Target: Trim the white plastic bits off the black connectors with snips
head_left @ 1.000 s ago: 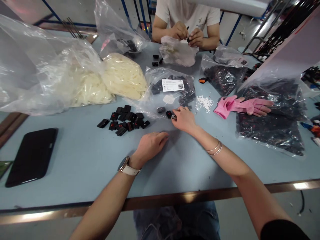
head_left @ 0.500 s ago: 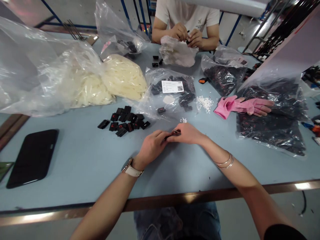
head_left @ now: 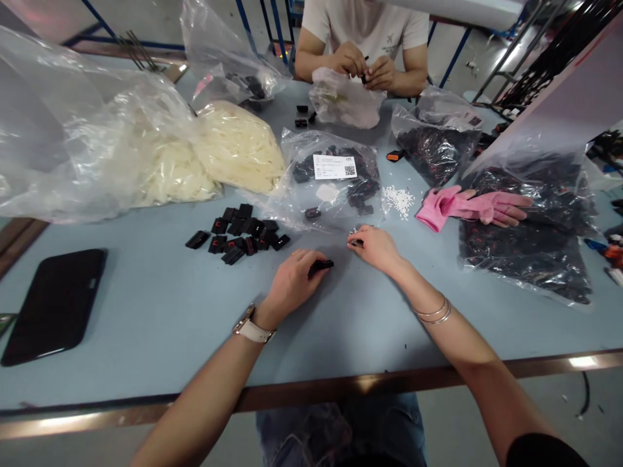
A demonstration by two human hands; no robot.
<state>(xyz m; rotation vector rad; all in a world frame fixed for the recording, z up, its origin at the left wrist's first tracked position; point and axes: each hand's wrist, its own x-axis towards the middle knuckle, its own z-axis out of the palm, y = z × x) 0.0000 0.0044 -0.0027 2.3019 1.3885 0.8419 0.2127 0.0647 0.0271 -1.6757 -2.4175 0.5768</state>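
Observation:
My left hand (head_left: 291, 283) rests on the blue table (head_left: 160, 311), its fingers closed on a small black plastic connector (head_left: 321, 264). A short way to the right, my right hand (head_left: 376, 247) is pinched at a few tiny white pieces (head_left: 354, 231) on the table and grips something small and dark that I cannot make out. A pile of black connectors with red marks (head_left: 238, 235) lies left of my hands. Just behind my hands lies a clear bag of black parts with a white label (head_left: 333, 167).
Big clear bags of cream parts (head_left: 165, 155) fill the back left. A black tablet-like case (head_left: 53, 305) lies at the left edge. Pink gloves (head_left: 467, 206), a scatter of white bits (head_left: 399, 200) and bags of black parts (head_left: 530, 240) sit right. Another person (head_left: 363, 39) works opposite.
My right hand came back from the bag to meet my left hand, passed it the black connector, then moved away right to the white pieces.

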